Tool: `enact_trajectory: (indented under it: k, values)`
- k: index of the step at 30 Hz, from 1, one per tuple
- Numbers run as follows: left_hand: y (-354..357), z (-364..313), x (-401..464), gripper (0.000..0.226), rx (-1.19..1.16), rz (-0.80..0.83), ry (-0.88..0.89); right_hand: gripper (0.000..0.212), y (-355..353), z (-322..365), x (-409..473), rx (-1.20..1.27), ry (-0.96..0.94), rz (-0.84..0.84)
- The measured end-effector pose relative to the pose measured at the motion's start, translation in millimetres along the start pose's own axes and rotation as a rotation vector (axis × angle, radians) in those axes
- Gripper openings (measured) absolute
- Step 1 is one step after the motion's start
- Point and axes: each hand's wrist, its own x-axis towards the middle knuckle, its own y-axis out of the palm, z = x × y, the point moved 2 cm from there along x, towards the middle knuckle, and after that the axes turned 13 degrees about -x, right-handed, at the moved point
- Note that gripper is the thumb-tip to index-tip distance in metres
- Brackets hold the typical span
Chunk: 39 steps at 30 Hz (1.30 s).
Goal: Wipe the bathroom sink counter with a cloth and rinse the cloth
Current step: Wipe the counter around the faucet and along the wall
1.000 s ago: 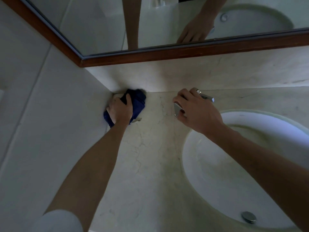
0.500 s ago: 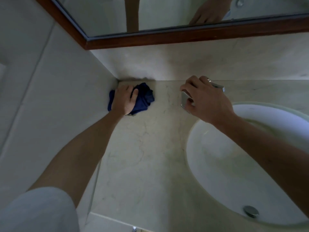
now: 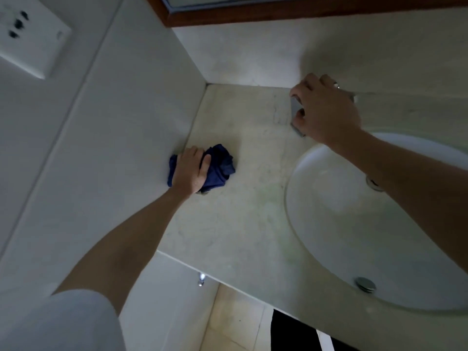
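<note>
Since a second ago the left hand (image 3: 191,171) has drawn the cloth (image 3: 218,167) out of the back corner and along the side wall (image 3: 106,138) toward the counter's front edge — the view has tilted down too, leaving only the wooden mirror frame (image 3: 291,13) at the top. The pale marble counter (image 3: 235,224) fills the middle of the scene, with the white oval sink (image 3: 354,224) set into its right side. The left hand lies on top of the bunched dark blue cloth, fingers curled over it, pressing it to the counter just beside the wall. The right hand (image 3: 326,111) is at the back of the counter behind the sink, its fingers wrapped around a chrome faucet (image 3: 295,107) that is mostly hidden by the hand. A white socket plate (image 3: 33,39) sits on the wall at upper left. In the basin — two small metal fittings, the drain (image 3: 365,284) near the front and an overflow ring (image 3: 374,184) partly behind the right forearm.
</note>
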Motion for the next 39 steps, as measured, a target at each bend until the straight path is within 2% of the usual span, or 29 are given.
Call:
enact_trajectory:
  k: [9,14,16,18,21,23,26,34,39]
  values:
    - [-2.9,-4.8,-88.9,0.043,-0.047,-0.113,-0.308,0.038,-4.2,1.3,-0.2,0.027,0.012,0.044]
    - [-3.0,-20.4,-117.7,0.048,-0.145,-0.155,-0.712,0.040,-8.9,1.7,-1.6,0.005,0.018,0.056]
    - [-6.5,-23.9,-124.5,0.050,-0.245,-0.156,-0.811,0.040,-9.5,2.3,-1.3,0.009,0.009,0.057]
    - [-14.3,-25.1,-130.4,0.058,-0.310,-0.126,-0.748,0.040,-8.4,2.0,-0.7,0.012,0.003,0.056]
    - [-20.8,-25.7,-138.8,0.076,-0.146,0.069,-0.470,0.039,-6.4,1.2,-0.7,0.017,0.002,0.045]
    - [-17.0,-32.9,-145.2,0.082,-0.098,0.106,-0.399,0.040,-5.5,0.6,-0.2,0.003,0.004,0.045]
    - [-6.2,-54.0,-162.2,0.077,-0.133,0.033,-0.466,0.042,-4.9,1.5,1.2,-0.016,0.002,0.050]
    - [23.0,-163.9,-202.1,0.087,-0.174,-0.109,-0.728,0.040,-7.2,2.0,-0.8,0.003,0.015,0.066]
    - [50.4,-247.9,-200.7,0.067,-0.226,-0.212,-0.665,0.039,-11.1,3.5,-4.4,-0.022,0.012,0.084]
